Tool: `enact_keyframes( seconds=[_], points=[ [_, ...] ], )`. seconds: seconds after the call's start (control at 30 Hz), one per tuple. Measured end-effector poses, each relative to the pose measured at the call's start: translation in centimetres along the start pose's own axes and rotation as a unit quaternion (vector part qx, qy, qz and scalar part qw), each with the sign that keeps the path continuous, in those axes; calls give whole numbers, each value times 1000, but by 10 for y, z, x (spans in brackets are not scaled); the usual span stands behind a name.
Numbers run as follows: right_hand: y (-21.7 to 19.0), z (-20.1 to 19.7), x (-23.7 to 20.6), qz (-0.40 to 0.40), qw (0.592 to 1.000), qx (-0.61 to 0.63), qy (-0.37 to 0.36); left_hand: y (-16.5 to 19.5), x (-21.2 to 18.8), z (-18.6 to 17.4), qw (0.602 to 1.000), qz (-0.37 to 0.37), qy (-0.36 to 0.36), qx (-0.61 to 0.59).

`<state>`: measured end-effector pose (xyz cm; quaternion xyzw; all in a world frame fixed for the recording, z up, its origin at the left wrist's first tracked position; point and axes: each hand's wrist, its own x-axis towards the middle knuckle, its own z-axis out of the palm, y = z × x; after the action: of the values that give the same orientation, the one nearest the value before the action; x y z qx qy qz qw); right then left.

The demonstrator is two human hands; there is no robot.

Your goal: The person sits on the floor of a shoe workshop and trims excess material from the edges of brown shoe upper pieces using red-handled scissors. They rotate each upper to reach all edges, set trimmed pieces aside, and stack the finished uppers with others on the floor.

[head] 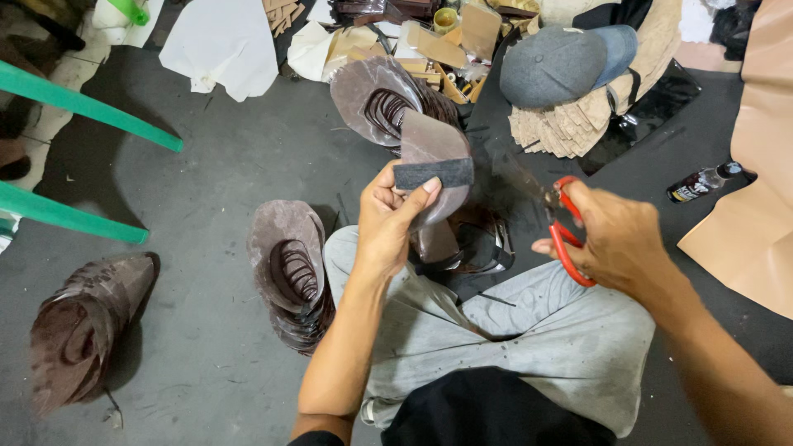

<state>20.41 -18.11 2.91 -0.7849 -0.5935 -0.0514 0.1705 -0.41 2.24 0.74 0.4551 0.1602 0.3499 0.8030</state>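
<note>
While the legs are crossed on the floor, a brown cut piece (434,165) with a dark grey strip across its lower part is held up by the left hand (387,223); thumb and fingers are closed in a pinch on the piece's left edge, the thumb lying on the strip. The piece is raised above the lap, roughly at frame centre.

Red-handled scissors (564,231) are gripped by the right hand (615,239), fingers curled shut through and around the loops. The blades are pointed up and left towards the held piece; their tips are blurred, and contact with the piece cannot be told.

Surface: a dark grey concrete floor (223,165), scuffed and marked with small scraps. Grey trousers (537,330) are seen below both hands.

Items around:
- one stack of brown curved pieces (289,264) just beside the left knee;
- a second stack (384,103) beyond the held piece, partly hidden by it;
- a third stack (83,326) lying at lower left, well apart;
- a grey cap (562,62) resting on a pile of tan cut card (570,124);
- a dark bottle (702,182) lying on the floor at right, near a large tan sheet (756,206);
- green chair legs (83,107) at upper left;
- white sheets (223,41) at top.
</note>
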Motion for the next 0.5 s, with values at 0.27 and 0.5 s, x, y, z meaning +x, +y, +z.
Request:
enact_keyframes(
  seconds=[0.27, 0.5],
  points=[
    [-4, -37, 17, -127, 984, -100, 76, 9, 9, -13, 990, -37, -124, 53],
    [-4, -38, 24, -128, 986, -100, 25, -15, 22, -8, 990, -60, -126, 7]
  ],
)
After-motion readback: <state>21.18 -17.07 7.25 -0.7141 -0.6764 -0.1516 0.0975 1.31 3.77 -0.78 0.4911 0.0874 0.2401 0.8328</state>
